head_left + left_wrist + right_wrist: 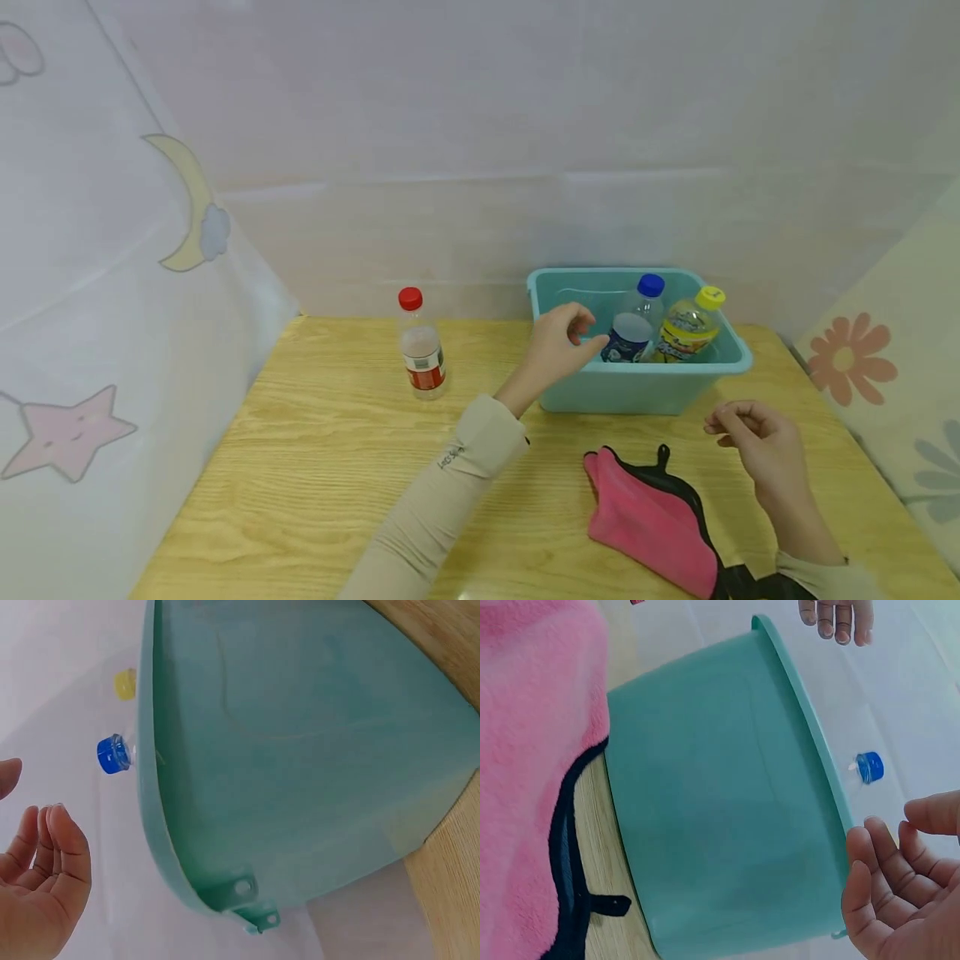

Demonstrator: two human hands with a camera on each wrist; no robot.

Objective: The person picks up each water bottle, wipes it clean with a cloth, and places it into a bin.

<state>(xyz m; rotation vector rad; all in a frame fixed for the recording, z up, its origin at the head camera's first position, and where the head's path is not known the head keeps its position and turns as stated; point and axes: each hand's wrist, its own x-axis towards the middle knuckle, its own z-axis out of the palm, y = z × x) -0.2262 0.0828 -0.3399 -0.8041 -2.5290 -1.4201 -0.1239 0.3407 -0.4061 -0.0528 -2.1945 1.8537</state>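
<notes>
Teal plastic forms the bin [611, 393] on the desk [315, 475]; its walls look thin but stiff, so the rim should be its surest hold. Inside it lean a blue-capped bottle [632, 333] and, to the right, a yellow-capped bottle [686, 329]. Left of the bin, well apart, a red-capped bottle [423, 354] stands upright.

Above the bin's left part, the left hand [562, 340] has its fingers bent and its thumb well apart, holding nothing, clear of the blue cap. Near the bin's right front corner, the right hand [768, 446] has loosely bent fingers, a gap to the thumb and nothing between.

All three bottles probably handle light, with slick walls that give when squeezed; how full they are, I cannot tell. Neck and cap should feel firmest and, within the bin, are easiest to reach. In front of the bin, the fuzzy pink cloth [652, 521] looks limp and grippy; its dark edging or small loop suits a pinch.
</notes>
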